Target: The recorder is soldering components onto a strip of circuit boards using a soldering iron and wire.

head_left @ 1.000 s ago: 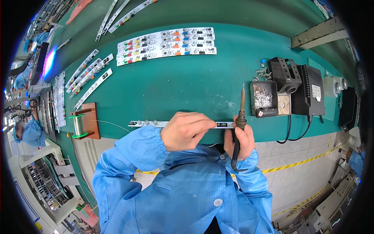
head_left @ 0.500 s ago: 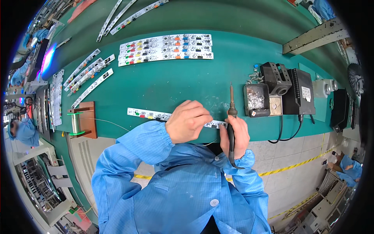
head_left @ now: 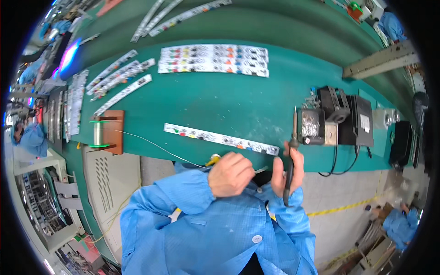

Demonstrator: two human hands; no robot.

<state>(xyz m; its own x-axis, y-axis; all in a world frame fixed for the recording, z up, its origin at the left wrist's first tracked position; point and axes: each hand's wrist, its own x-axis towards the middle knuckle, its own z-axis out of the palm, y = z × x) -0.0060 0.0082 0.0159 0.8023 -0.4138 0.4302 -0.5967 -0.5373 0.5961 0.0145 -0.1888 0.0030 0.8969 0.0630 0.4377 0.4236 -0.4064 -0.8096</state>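
My right hand (head_left: 292, 172) is closed around the black handle of a soldering iron (head_left: 289, 176), its metal tip pointing away from me. A long white circuit board strip (head_left: 220, 139) with small coloured parts lies on the green bench, its right end near my right fingertips. Nearer my body, my left hand (head_left: 231, 174) is curled closed, off the strip. Thin solder wire (head_left: 156, 145) runs from a spool (head_left: 98, 134) on a brown stand and goes out of sight at this hand. The fingers hide their grip on it. A small yellow item (head_left: 213, 160) shows beside the knuckles.
Several similar boards (head_left: 213, 59) lie in rows at the back, with more loose strips (head_left: 123, 95) at the left. To the right stand a solder tray (head_left: 305, 137), a black iron holder (head_left: 333, 103) and a black power unit (head_left: 360, 114) with cables. A metal post (head_left: 380, 59) rises behind.
My left hand has let go of the board strip and drawn back toward my body. My right hand, still gripping the iron, has moved slightly right and nearer me. The view has shifted.
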